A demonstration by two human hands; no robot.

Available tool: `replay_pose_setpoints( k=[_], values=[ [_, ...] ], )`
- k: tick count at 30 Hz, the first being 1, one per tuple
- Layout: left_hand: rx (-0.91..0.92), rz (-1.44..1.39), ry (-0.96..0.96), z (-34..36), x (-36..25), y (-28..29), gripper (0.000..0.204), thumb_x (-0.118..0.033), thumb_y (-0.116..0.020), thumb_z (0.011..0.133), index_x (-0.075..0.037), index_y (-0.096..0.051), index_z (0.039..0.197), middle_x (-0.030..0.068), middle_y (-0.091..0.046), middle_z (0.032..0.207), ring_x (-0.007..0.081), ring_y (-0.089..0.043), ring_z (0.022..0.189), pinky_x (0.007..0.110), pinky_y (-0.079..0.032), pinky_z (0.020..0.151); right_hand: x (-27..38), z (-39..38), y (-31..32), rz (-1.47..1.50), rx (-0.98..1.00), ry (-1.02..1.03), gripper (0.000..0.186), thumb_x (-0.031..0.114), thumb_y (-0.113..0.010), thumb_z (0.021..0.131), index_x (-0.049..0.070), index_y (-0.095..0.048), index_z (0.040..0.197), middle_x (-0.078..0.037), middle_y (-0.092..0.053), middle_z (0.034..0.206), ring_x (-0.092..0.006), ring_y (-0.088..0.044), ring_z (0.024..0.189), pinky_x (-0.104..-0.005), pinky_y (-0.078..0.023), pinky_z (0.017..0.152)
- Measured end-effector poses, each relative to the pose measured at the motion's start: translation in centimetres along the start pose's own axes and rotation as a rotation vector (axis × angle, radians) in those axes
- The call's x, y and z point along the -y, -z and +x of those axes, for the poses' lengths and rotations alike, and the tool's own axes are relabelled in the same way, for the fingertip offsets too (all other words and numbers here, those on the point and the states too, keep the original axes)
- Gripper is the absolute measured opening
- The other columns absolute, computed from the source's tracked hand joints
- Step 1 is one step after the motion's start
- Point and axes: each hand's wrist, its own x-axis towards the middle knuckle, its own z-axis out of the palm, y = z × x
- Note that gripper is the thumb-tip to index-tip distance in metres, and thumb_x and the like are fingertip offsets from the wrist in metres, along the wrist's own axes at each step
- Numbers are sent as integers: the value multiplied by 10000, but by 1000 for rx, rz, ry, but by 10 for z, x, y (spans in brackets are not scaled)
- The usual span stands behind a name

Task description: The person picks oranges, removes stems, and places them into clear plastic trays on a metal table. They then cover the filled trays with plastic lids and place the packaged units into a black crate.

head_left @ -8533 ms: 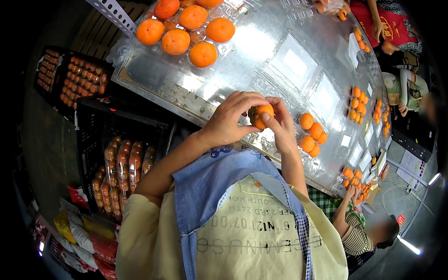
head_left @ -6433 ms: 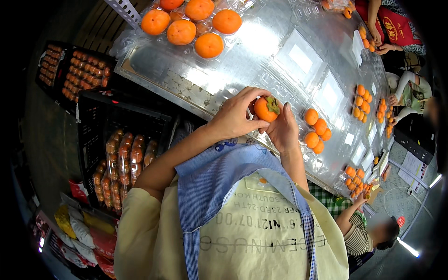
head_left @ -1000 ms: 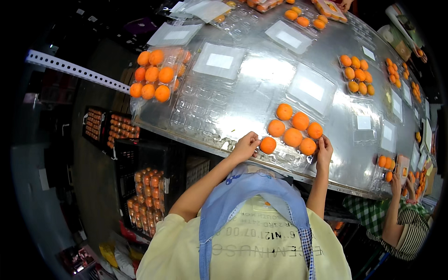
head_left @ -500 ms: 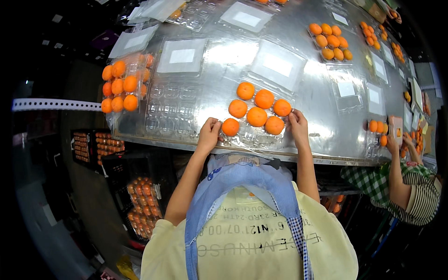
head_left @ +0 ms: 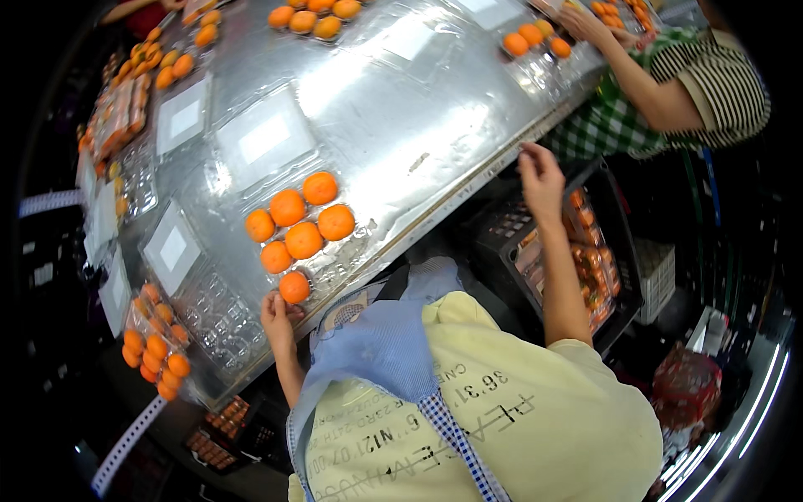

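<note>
A clear plastic tray (head_left: 329, 255) with several oranges (head_left: 304, 240) in its cups lies at the table's near edge. Its clear lid, bearing a white label (head_left: 263, 138), is folded back on the far side. My left hand (head_left: 278, 318) is at the tray's near left corner, beside the lowest orange, with fingers closed on the rim. Out to the right, my right hand (head_left: 542, 177) hangs in the air by the table edge. It is empty, its fingers loosely bent and apart, with a crate of packed fruit (head_left: 590, 268) below it.
On the left stand a filled tray of oranges (head_left: 155, 356) and an empty open tray (head_left: 213, 322). More fruit packs (head_left: 314, 18) lie across the metal table (head_left: 435, 109). A co-worker in a striped sleeve (head_left: 723, 92) handles a tray at the right. A black crate (head_left: 619, 314) stands below the table.
My view has turned toward the right. My right hand has let go of the tray's right side and moved out past the table edge. My left hand stays at the tray.
</note>
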Motion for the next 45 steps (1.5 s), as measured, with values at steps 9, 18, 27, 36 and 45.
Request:
replay_pose_setpoints(
  k=[9,18,27,36,45],
  values=[
    [53,250,-187,38,-12,1,262,-281,-465,980,-41,-565,944,13,-555,820,86,-529,696,234,-458,565,-183,-129,136,-262,-294,-493,245,189,-602,861,-12,-621,1000,-129,-658,930,-217,-628,846,-307,-477,782],
    [47,284,-257,44,-6,4,276,-248,-461,980,-4,-583,932,18,-554,771,94,-506,691,245,-426,623,-331,-213,100,-486,188,-1129,395,374,-643,800,-14,-634,876,-168,-632,812,-285,-632,812,-381,-482,746],
    [79,214,-162,40,-10,3,253,-267,-484,966,-58,-580,859,-19,-550,706,57,-499,528,208,-416,438,-219,-139,117,-510,-643,-465,342,145,-590,818,-70,-558,1083,-221,-601,1058,-369,-570,989,-392,-436,878],
    [26,14,-137,35,-15,-5,224,-235,-527,946,-36,-606,1012,-14,-557,727,51,-497,584,207,-399,485,-18,33,30,267,-346,44,245,26,-555,892,-3,-553,1135,-77,-600,1052,-143,-567,915,-264,-463,812],
    [-56,349,-147,30,-9,-7,222,-222,-498,961,-41,-581,1062,18,-586,791,62,-508,630,206,-428,549,100,49,-249,116,746,-168,349,310,-591,886,17,-607,1075,-85,-659,855,-165,-627,779,-275,-497,686]
  ],
)
